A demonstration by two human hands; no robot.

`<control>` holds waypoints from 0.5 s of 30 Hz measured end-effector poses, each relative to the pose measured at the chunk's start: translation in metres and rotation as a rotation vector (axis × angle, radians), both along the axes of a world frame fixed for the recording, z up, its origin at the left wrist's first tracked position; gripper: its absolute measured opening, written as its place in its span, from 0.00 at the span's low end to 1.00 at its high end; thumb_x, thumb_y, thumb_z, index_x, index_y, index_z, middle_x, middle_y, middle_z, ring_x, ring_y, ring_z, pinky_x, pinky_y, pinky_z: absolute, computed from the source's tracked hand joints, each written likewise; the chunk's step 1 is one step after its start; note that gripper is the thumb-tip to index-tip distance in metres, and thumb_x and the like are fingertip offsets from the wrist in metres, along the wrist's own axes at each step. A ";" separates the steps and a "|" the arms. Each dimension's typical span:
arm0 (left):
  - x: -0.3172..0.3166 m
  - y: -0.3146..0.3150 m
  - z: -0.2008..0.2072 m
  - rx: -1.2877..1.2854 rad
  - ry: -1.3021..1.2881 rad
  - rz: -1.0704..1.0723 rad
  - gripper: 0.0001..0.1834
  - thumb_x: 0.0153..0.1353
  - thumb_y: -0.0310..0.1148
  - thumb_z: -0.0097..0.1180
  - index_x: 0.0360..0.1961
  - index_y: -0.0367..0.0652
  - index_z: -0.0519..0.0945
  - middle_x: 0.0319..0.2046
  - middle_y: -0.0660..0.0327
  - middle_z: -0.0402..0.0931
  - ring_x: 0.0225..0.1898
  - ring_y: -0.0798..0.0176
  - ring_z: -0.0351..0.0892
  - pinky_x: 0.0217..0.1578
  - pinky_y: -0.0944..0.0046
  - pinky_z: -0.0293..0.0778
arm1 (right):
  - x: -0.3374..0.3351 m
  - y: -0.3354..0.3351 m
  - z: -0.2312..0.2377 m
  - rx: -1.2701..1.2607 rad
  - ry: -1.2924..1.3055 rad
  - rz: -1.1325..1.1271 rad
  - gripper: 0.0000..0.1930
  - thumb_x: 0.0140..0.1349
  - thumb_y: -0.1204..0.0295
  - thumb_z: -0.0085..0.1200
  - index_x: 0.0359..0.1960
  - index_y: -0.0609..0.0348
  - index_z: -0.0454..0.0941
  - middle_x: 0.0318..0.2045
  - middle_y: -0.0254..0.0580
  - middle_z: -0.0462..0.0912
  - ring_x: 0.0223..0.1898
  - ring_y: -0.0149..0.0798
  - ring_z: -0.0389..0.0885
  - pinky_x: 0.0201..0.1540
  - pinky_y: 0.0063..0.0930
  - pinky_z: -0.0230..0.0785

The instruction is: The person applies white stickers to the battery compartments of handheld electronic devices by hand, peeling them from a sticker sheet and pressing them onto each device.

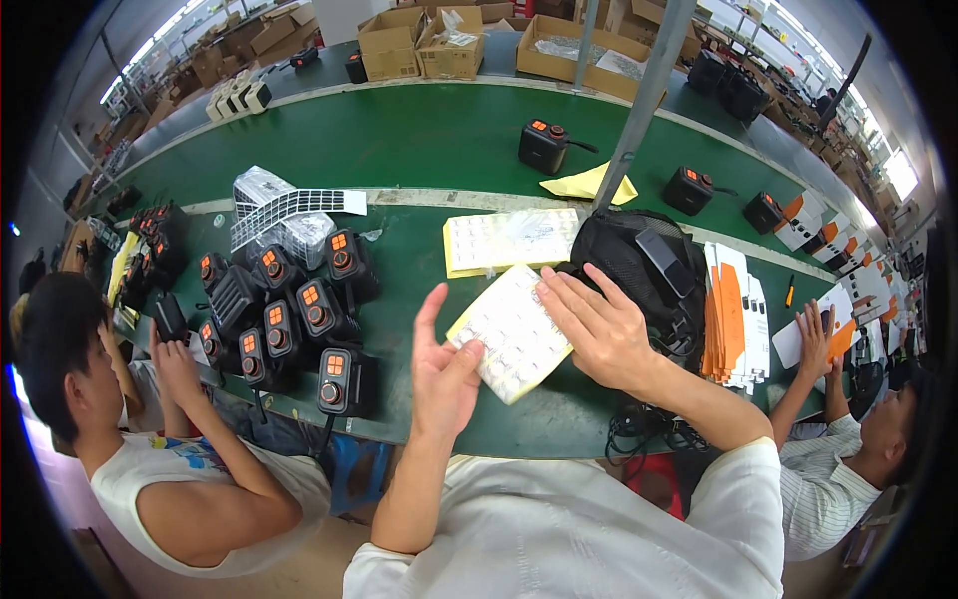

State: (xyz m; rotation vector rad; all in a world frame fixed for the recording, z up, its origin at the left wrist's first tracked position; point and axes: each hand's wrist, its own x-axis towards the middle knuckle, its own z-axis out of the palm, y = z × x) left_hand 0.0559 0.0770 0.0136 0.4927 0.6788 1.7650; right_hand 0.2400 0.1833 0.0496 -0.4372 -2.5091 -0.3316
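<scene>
covering part of the sticker sheet (511,334), right hand (599,329); left hand (444,374) steadies its edge.

Black devices with orange buttons (299,309) crowd the green table (419,140); cardboard boxes (419,45) stand beyond.

Yellow-backed sheet of small white labels (514,334), tilted, at the green table's near edge.
</scene>
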 end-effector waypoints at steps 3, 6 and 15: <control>-0.002 -0.015 0.011 -0.003 0.400 0.178 0.34 0.62 0.17 0.52 0.66 0.40 0.51 0.41 0.47 0.79 0.41 0.64 0.80 0.42 0.68 0.76 | 0.011 -0.006 0.021 -0.055 -0.238 -0.070 0.31 0.51 0.71 0.57 0.60 0.62 0.68 0.62 0.54 0.67 0.60 0.47 0.70 0.65 0.49 0.56; -0.010 -0.031 0.018 0.017 0.536 0.107 0.31 0.61 0.18 0.53 0.64 0.37 0.55 0.40 0.49 0.80 0.41 0.66 0.80 0.42 0.69 0.75 | 0.017 -0.015 0.053 -0.889 -0.137 0.250 0.42 0.50 0.63 0.65 0.66 0.57 0.57 0.67 0.54 0.56 0.69 0.53 0.54 0.70 0.51 0.41; -0.014 -0.046 0.011 -0.031 0.670 0.083 0.19 0.59 0.20 0.58 0.52 0.33 0.72 0.37 0.54 0.82 0.40 0.69 0.81 0.40 0.72 0.74 | -0.029 -0.032 0.012 -1.037 0.016 0.234 0.25 0.52 0.61 0.66 0.50 0.56 0.74 0.36 0.39 0.78 0.37 0.44 0.77 0.39 0.34 0.69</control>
